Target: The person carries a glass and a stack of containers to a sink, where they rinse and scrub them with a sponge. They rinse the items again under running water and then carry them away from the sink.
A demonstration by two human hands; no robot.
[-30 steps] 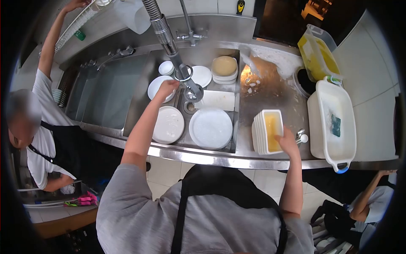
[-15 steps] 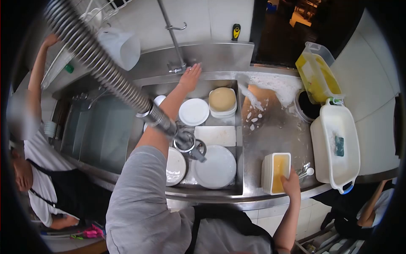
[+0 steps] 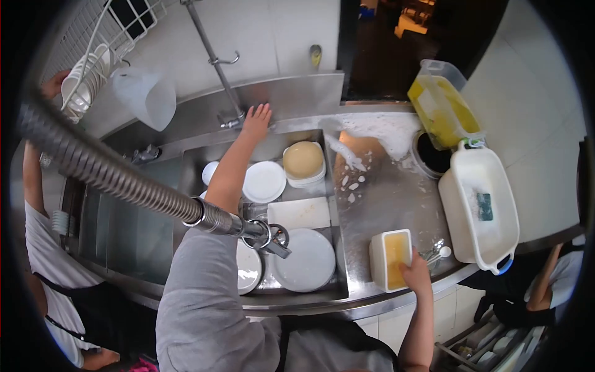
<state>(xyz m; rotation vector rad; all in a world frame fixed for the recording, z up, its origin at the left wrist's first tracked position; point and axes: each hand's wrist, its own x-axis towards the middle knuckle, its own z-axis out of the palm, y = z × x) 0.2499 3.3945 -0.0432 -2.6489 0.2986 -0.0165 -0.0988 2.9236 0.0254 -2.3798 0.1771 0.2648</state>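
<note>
My left hand (image 3: 256,121) is open, fingers stretched toward the steel backsplash just right of the tap valve (image 3: 232,121). My right hand (image 3: 416,273) grips the right wall of a white rectangular container (image 3: 377,263) with yellow contents, on the steel drainboard. Several spoons (image 3: 439,253) lie beside that hand. Below my left arm, the sink holds a round white plate (image 3: 264,181), a large plate (image 3: 304,260), a rectangular white dish (image 3: 299,213) and stacked bowls topped by a tan one (image 3: 303,160).
A spring hose with spray nozzle (image 3: 273,239) hangs across the view. At the right stand a white tub (image 3: 447,214) with a green sponge (image 3: 484,206), a yellow-stained plastic bin (image 3: 446,111) and a dark round pot (image 3: 432,154). A co-worker's hand (image 3: 54,84) touches plates in the rack.
The view has shifted, so the sink appears lower and farther left. The co-worker's hand is now at the racked plates. My left hand stays by the tap, my right on the container.
</note>
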